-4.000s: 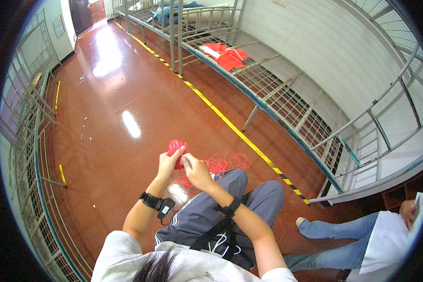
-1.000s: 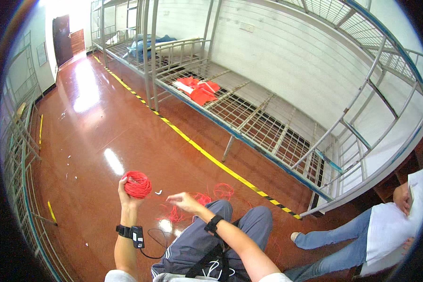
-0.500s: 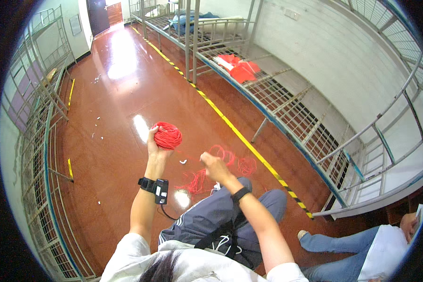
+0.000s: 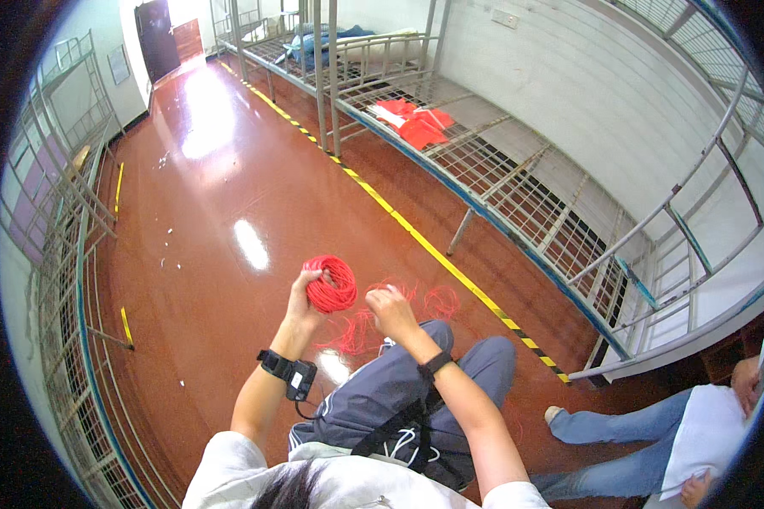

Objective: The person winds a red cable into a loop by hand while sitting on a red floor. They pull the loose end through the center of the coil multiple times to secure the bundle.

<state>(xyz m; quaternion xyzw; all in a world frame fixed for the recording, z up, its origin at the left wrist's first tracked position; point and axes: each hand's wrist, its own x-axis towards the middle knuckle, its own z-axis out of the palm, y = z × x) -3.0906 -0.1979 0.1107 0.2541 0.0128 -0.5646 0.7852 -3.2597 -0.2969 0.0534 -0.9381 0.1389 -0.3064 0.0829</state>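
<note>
A thick wound coil of red string [image 4: 336, 287] is in my left hand [image 4: 302, 299], its fingers closed with the tips in the coil's middle hollow. Just to the right, a short gap away, my right hand [image 4: 390, 312] is closed in a pinch. A bit of red string shows at its fingertips, though the strand is too thin to follow to the coil. Below and beyond the hands, loose tangled red string [image 4: 348, 332] lies on the floor, partly hidden behind my right hand.
Metal bunk beds [image 4: 475, 199] line the right side, with red cloth [image 4: 423, 127] on one. Another bunk row [image 4: 85, 280] runs along the left. Yellow-and-black tape [image 4: 416, 222] marks the brown floor [image 4: 187, 254]. A person in jeans [image 4: 628, 433] sits at lower right.
My left hand has come down and toward my right hand. The coil has turned, so its hollow now shows. My right hand stays near the same place; the view has shifted slightly.
</note>
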